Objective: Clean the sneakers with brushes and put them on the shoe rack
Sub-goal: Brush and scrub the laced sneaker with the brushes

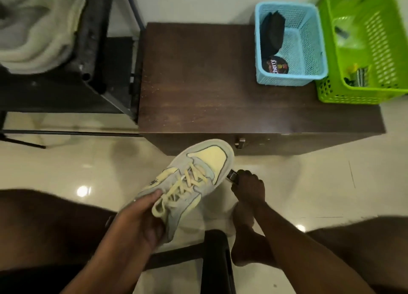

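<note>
Left hand [141, 218]: grasping the sneaker [189, 183] at its heel end, toe pointing far, held above the floor near the dark wooden bench [198, 84]. Right hand [249, 185]: clenched round a brush [233, 176] at the sneaker's right edge. Advice: keep the sneaker steady; use short strokes along the sole edge.

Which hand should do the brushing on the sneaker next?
Right, probably. The right hand already grips the brush against the sneaker by its toe end, while the left hand holds the shoe up near the heel and laces.
</note>
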